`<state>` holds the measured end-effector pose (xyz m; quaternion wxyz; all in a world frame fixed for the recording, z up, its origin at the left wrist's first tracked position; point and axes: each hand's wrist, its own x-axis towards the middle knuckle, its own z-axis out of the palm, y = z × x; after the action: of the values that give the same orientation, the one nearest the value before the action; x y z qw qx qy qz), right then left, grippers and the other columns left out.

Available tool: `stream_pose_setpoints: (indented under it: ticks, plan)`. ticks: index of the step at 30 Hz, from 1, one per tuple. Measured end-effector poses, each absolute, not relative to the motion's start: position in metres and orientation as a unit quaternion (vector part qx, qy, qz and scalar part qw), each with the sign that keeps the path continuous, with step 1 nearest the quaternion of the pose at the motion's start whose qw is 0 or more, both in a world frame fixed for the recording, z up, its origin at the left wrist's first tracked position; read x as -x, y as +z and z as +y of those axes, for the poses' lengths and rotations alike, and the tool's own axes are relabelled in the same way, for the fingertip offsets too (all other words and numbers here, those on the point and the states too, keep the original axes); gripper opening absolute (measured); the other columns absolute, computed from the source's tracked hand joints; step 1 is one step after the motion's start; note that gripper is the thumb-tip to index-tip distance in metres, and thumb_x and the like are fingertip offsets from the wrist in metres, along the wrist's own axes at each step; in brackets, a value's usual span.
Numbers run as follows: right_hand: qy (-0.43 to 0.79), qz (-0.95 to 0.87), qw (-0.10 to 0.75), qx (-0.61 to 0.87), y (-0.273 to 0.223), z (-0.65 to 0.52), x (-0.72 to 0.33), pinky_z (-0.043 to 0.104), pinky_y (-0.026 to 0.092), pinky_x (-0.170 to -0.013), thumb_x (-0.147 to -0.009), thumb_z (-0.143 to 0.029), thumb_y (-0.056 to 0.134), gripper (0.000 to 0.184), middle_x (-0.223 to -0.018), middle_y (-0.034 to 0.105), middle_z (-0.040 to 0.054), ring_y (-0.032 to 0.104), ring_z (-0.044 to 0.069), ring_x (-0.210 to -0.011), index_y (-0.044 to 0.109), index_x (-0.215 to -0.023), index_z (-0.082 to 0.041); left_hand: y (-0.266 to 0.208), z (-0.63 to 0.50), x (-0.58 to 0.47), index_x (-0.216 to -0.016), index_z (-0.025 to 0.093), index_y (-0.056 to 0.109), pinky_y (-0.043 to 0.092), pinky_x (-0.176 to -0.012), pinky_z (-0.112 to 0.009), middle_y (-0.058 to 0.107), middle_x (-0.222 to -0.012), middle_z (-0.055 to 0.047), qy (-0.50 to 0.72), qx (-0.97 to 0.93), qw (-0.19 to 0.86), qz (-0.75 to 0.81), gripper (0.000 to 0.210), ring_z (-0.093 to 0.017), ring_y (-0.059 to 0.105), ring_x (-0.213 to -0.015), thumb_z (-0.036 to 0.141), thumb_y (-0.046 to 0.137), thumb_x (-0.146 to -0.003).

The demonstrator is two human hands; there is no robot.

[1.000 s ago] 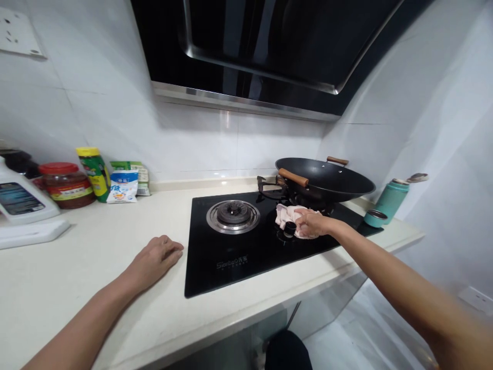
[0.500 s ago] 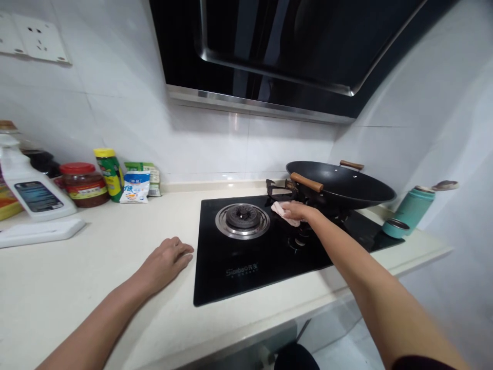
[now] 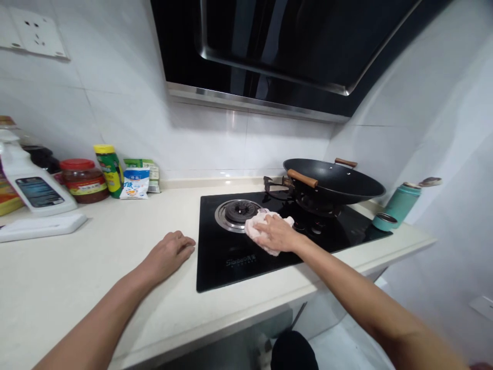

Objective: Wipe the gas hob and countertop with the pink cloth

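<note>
A pale pink cloth [image 3: 254,225] lies bunched under my right hand [image 3: 278,234], whose fingers press on it. Cloth and hand rest on the black glass cooktop [image 3: 219,275], against the right edge of the left burner [image 3: 239,210]. My left hand [image 3: 173,254] rests on the cream countertop just left of the cooktop, its fingers loosely bent, a little apart from the thumb, and holding nothing.
A black wok [image 3: 339,180] with wooden handles sits over the right burner. Beyond it stand a teal flask [image 3: 403,204] and its cup [image 3: 384,222]. Seasoning packets [image 3: 135,183], a red-lidded jar [image 3: 82,182] and a spray bottle [image 3: 36,180] line the left. A range hood [image 3: 262,51] hangs above.
My right hand has brought the cloth from near the wok leftward and toward me, beside the left burner. My left hand stays in place. The view has shifted slightly.
</note>
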<state>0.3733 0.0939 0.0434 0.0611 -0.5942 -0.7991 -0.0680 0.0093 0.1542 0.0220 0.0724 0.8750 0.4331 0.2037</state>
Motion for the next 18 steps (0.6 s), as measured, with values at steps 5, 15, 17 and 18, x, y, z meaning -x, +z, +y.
stream_pose_setpoints:
  ticks: [5, 15, 17, 18]
  plan:
    - [-0.041, -0.812, 0.166, 0.559, 0.031, 0.038, -0.308, 0.052, 0.034, -0.096, -0.087, -0.069, 0.055, 0.050, -0.117, 0.055, 0.0092, 0.045, 0.032, -0.111, 0.067, -0.126, -0.041, 0.019, 0.161, -0.005, -0.100, 0.024, 0.075, 0.050, -0.089, -0.036, 0.070, -0.097, -0.007, 0.214, -0.876, 0.079, 0.425, 0.043, -0.026, 0.064, -0.098, 0.053, 0.045, -0.093]
    - [-0.114, -0.759, 0.246, 0.591, 0.014, -0.007, -0.358, 0.039, 0.039, -0.092, -0.090, -0.047, 0.060, 0.028, -0.106, 0.062, 0.0084, 0.052, 0.026, -0.102, 0.071, -0.107, -0.028, 0.025, 0.157, -0.003, -0.099, 0.024, 0.077, 0.051, -0.087, -0.036, 0.072, -0.095, -0.008, 0.220, -0.875, 0.085, 0.423, 0.047, -0.027, 0.065, -0.096, 0.059, 0.047, -0.090]
    - [-0.140, -0.720, 0.219, 0.643, 0.012, -0.017, -0.396, 0.038, 0.041, -0.090, -0.092, -0.047, 0.057, 0.029, -0.103, 0.063, 0.0093, 0.055, 0.025, -0.100, 0.071, -0.107, -0.026, 0.026, 0.156, -0.004, -0.098, 0.024, 0.077, 0.051, -0.087, -0.036, 0.073, -0.096, -0.008, 0.226, -0.873, 0.087, 0.423, 0.047, -0.027, 0.065, -0.096, 0.059, 0.048, -0.089]
    - [-0.149, -0.701, 0.209, 0.665, 0.009, -0.022, -0.415, 0.037, 0.042, -0.089, -0.092, -0.048, 0.055, 0.031, -0.102, 0.064, 0.0096, 0.056, 0.025, -0.100, 0.070, -0.107, -0.026, 0.027, 0.156, -0.005, -0.097, 0.024, 0.077, 0.051, -0.087, -0.036, 0.073, -0.096, -0.008, 0.227, -0.873, 0.089, 0.423, 0.047, -0.027, 0.065, -0.096, 0.060, 0.048, -0.088]
